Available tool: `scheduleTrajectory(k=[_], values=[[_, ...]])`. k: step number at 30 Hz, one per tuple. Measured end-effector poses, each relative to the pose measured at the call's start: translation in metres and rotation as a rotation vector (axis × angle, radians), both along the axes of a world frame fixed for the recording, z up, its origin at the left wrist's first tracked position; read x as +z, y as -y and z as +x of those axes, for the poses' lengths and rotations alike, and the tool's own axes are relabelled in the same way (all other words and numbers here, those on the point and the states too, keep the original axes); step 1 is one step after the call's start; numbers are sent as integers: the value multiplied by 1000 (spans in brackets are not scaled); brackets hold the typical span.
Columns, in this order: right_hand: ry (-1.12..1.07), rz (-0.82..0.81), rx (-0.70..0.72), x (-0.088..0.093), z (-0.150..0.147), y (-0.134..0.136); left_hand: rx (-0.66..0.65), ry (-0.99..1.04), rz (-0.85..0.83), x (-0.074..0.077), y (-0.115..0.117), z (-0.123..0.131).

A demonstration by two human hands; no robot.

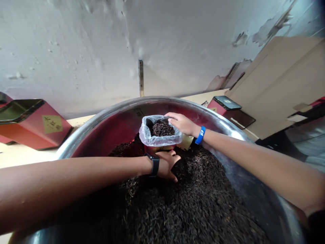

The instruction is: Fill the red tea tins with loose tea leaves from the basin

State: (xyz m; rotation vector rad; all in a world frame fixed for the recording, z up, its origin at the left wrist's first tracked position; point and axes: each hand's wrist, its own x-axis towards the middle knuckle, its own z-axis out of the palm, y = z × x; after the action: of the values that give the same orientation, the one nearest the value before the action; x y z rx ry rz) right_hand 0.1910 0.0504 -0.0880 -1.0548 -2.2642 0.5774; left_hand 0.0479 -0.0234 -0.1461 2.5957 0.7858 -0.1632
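A red tin (pixel 160 148) lined with a clear plastic bag (pixel 149 137) stands among loose dark tea leaves (pixel 203 200) inside a wide metal basin (pixel 101 115). More tea leaves (pixel 163 129) show within the bag's mouth. My right hand (pixel 185 124), with a blue wristband, grips the far right rim of the lined tin. In front of the tin, my left hand (pixel 167 165), wearing a black watch, is low over the leaves with thumb and fingers apart; some of its fingertips are hard to make out.
Red tins stand outside the basin: an uncovered one (pixel 38 125) at the left, and a lidded one (pixel 224 103) at the right. Large cardboard (pixel 281 74) leans at the right. A pale peeling wall (pixel 88 51) rises behind.
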Motion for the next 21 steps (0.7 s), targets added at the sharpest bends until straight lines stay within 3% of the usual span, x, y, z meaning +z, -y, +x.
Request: scheduleTrajectory(k=[5,13,21], values=[[-12,-13,-21,-1,-1,1,-34,-31,-111,0,-1,0],[12,-5,-19,0,0,1,-79,-221,-285,29,12,3],[46,-22,-35,5,-1,4,-297,-360,-535,48,23,7]])
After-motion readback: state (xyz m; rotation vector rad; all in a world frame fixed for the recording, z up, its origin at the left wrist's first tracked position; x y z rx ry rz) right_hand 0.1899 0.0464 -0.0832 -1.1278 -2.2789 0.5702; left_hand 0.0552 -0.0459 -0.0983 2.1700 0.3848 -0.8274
